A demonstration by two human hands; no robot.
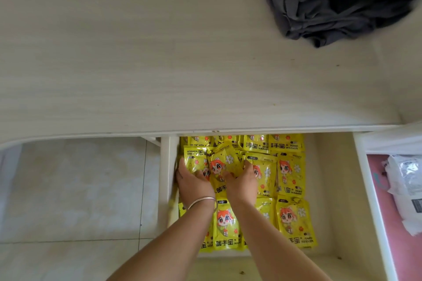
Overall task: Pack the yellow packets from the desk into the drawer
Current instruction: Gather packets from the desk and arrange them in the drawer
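Left hand (193, 180), right hand (243, 179): fingers flat, pressing yellow packets (225, 164) in drawer (331, 189) | Risk: piled packets at far-left catching desk (159, 64) edge on closing.

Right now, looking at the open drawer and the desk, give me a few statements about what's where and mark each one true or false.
1. Both hands rest on yellow packets inside the drawer. True.
2. The left hand wears a bracelet at the wrist. True.
3. Yellow packets are piled on the desk top. False: none show there, only a dark cloth at its far right.
4. The drawer is filled wall to wall. False: its right part is bare.
5. The right hand holds the dark cloth. False: it lies on the packets.
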